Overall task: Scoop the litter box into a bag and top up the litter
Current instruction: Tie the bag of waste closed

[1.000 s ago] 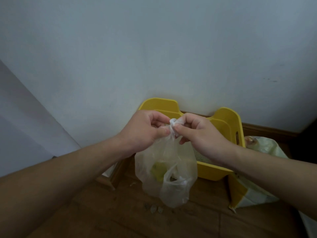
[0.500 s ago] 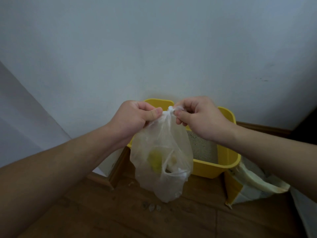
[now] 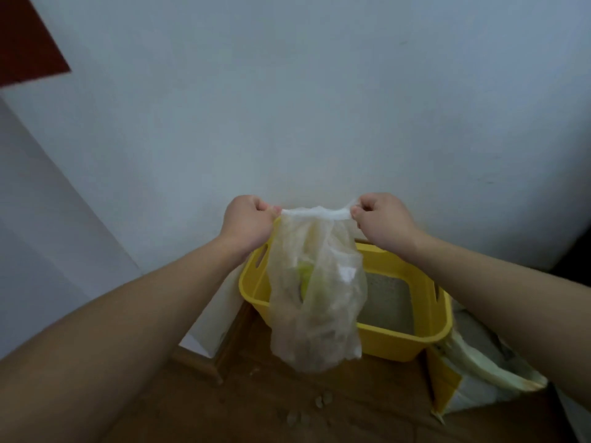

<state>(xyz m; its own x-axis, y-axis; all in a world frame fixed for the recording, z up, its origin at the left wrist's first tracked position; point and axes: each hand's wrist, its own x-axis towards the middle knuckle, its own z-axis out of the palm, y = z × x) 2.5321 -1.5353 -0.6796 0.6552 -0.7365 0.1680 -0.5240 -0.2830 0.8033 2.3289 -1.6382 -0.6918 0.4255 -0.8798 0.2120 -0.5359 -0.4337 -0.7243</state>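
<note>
Floorboards below pale grey wall

Wood floor: litter box, litter sack (w/ crumbs).

No words, labels, brands or numbers can be read anywhere; the litter sack on the floor at near right has yellow and white panels, but its lettering is too blurred to read
</note>
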